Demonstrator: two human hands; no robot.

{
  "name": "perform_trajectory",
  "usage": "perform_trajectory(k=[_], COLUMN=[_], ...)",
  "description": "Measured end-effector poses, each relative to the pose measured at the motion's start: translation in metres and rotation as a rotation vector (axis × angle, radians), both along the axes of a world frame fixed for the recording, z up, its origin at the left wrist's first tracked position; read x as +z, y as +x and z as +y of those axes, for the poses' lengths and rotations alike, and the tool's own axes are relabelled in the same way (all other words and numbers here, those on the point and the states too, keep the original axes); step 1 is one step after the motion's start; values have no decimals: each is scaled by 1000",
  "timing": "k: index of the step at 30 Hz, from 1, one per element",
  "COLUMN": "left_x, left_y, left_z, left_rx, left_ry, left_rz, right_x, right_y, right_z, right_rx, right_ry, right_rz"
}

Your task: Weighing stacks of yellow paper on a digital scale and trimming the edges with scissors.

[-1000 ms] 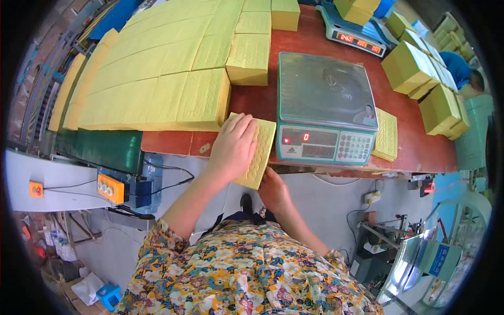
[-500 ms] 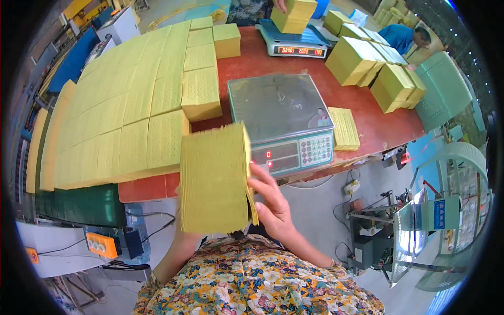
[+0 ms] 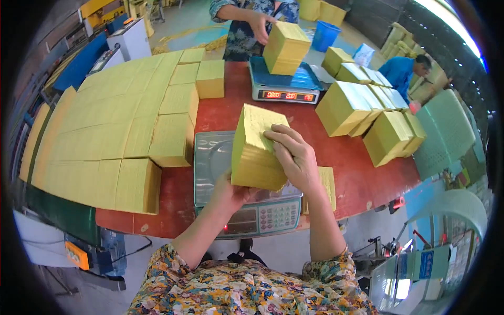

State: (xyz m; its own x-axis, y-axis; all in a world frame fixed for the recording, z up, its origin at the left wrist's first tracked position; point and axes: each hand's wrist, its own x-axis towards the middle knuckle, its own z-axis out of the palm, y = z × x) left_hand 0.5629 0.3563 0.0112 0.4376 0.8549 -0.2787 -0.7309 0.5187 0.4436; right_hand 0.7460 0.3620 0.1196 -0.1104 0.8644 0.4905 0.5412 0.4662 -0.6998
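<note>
A thick block of stacked yellow paper sheets [image 3: 254, 149] is between my two hands, tilted above the near scale [image 3: 207, 165]. My left hand [image 3: 231, 193] grips its lower near edge, the fingers partly hidden beneath it. My right hand [image 3: 295, 155] lies against the block's right side, fingers bent over the upper edge. I cannot tell whether the block touches the scale's metal pan. A thinner yellow paper stack [image 3: 326, 186] lies right of the scale, partly behind my right forearm.
Rows of yellow paper blocks [image 3: 113, 126] cover the left of the red table [image 3: 212, 113]. Across it, a co-worker's hand [image 3: 261, 26] touches a paper block [image 3: 286, 47] on a second scale [image 3: 257, 79]. More blocks [image 3: 344, 107] stand at the right; another person [image 3: 401, 73] is beyond them.
The paper block has moved from in front of my body forward and right, over the near scale. My right hand has shifted onto its upper side. My view has moved too.
</note>
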Motion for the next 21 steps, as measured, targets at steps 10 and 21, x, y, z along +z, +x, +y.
perform_trajectory(k=[10, 21], left_x=[97, 69], left_y=[-54, -98], left_z=[-53, -17], left_rx=[28, 452], left_ry=[564, 1193], left_rz=[1533, 1611], right_x=[-19, 15], right_y=[8, -67], right_z=[-17, -53], right_rx=[159, 226], right_ry=[72, 225], right_rz=[-257, -61])
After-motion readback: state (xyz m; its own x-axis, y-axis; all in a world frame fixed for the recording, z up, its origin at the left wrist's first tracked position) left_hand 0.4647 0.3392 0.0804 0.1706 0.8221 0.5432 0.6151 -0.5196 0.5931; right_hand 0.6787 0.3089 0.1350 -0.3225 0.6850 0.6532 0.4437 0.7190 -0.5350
